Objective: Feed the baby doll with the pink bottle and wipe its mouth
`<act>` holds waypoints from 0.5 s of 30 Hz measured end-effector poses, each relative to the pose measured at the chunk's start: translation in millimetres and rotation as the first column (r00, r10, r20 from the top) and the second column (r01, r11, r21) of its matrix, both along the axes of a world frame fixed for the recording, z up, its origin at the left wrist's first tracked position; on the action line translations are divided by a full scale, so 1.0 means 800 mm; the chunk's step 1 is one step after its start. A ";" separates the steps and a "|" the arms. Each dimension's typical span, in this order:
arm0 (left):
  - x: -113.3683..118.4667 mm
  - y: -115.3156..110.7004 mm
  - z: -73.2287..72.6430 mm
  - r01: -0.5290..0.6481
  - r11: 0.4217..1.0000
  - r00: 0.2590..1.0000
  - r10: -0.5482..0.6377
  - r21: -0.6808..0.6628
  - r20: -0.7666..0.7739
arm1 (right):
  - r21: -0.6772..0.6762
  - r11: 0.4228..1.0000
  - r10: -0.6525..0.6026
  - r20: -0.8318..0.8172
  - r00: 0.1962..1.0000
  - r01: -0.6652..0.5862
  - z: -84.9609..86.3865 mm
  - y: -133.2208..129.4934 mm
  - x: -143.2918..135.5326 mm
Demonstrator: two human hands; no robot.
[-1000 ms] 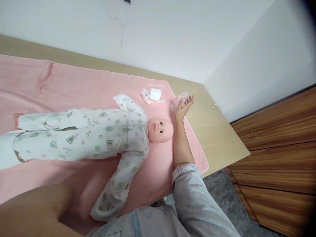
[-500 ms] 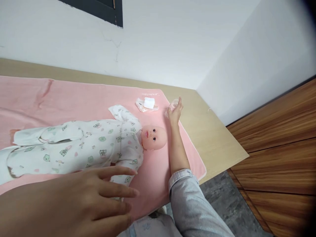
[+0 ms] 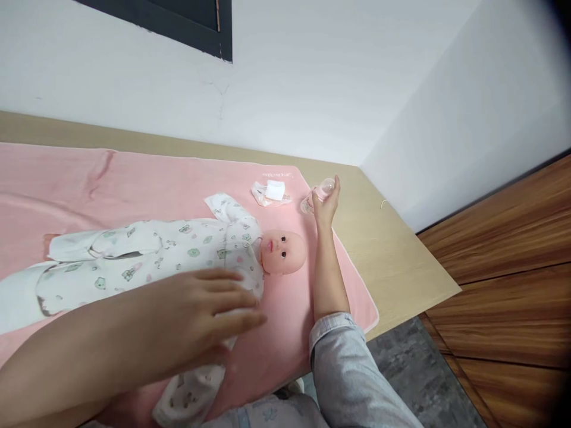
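On its back on a pink mat (image 3: 250, 356) lies a baby doll (image 3: 209, 244) in a white patterned suit, head to the right. My left hand (image 3: 218, 306), a bit blurred, hovers palm down over the doll's near side with fingers stretched out and holds nothing. It hides part of the doll's near arm. Beyond the doll's head, at the mat's far right edge, my right hand (image 3: 326, 205) is wrapped around a clear baby bottle (image 3: 307, 205), which lies tilted. Left of the bottle rests a white packet of cotton swabs or similar in clear plastic (image 3: 273, 193).
The mat lies on a light wood table (image 3: 383, 255), whose right corner juts toward brown wooden cabinet panels (image 3: 499, 255). A white wall (image 3: 285, 95) with a dark-framed opening (image 3: 196, 30) rises behind. A white cloth sleeve or garment (image 3: 191, 392) shows below my left hand.
My left hand has moved up and slightly right over the doll, uncovering white cloth below. My right hand keeps its hold, and more of the bottle shows. The whole view has shifted slightly.
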State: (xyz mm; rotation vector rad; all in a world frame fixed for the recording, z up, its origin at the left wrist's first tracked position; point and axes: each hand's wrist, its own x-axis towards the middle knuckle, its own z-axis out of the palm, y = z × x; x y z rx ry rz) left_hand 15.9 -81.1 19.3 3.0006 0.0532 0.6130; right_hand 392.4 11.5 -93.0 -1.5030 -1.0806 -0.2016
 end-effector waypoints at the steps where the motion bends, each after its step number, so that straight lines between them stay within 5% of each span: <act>1: 0.006 0.007 0.004 0.002 0.999 1.000 -0.003 0.051 0.012 | 0.028 0.999 0.026 -0.006 1.000 -0.026 0.008 0.000 -0.003; 6: 0.021 0.048 -0.007 -0.339 0.926 0.941 0.329 0.165 0.083 | 0.104 0.970 0.223 -0.014 0.975 -0.220 0.064 -0.017 -0.043; 11: 0.039 0.066 -0.010 -0.492 0.869 0.858 0.495 -0.056 0.138 | 0.087 0.903 0.420 0.023 0.907 -0.420 0.110 -0.051 -0.122; 15: 0.054 0.069 -0.012 -0.567 0.800 0.783 0.597 -0.196 0.173 | 0.087 0.835 0.545 0.009 0.838 -0.544 0.120 -0.073 -0.187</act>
